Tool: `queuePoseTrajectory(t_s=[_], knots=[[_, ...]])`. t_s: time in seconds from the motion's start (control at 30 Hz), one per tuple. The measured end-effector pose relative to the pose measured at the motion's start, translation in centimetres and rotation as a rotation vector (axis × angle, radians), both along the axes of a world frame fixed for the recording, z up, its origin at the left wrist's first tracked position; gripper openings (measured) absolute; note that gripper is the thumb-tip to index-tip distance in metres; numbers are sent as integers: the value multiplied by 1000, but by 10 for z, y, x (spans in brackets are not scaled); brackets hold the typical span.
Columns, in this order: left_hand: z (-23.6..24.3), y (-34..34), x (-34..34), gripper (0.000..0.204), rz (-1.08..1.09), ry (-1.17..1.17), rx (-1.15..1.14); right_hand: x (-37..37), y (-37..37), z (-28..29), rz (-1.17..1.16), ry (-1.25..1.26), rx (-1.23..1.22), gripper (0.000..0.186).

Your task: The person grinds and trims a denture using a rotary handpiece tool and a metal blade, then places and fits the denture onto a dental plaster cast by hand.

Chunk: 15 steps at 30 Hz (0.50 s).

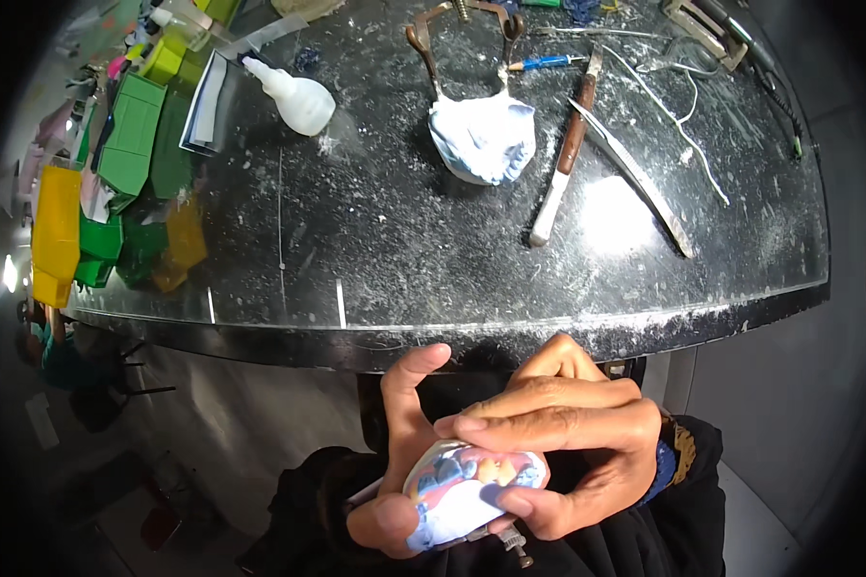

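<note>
Head view: left hand [409, 445] cradles, right hand [601, 433] pinches, a rounded white-and-blue plaster dental model [457, 510], likely stiff, brittle, best held by its edges.

My feed shows a dusty black worktop [394, 250]: white bottle [308, 104] at eleven o'clock, pale cast [481, 139] near twelve, metal tool [650, 195] at two.

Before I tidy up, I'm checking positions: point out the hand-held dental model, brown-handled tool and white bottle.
Hand-held dental model [467, 502], head view: white middle area.
Brown-handled tool [570, 144], head view: brown handle.
White bottle [304, 103], head view: rounded body.
</note>
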<state>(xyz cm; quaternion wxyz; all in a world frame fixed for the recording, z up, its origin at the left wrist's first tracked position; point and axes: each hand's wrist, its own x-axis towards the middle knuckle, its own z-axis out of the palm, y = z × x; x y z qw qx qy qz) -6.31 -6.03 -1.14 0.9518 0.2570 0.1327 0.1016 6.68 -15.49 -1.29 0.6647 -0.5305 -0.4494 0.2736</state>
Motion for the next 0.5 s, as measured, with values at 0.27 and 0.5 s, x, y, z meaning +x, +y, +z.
queuePoseTrajectory(t_s=[0.27,0.5], knots=[[-4,-10,-1,87,179,-186,-162,-12,13,0,-67,36,74,36],[-6,-12,-3,89,246,-224,-233,-14,19,-2,-82,43,102,33]])
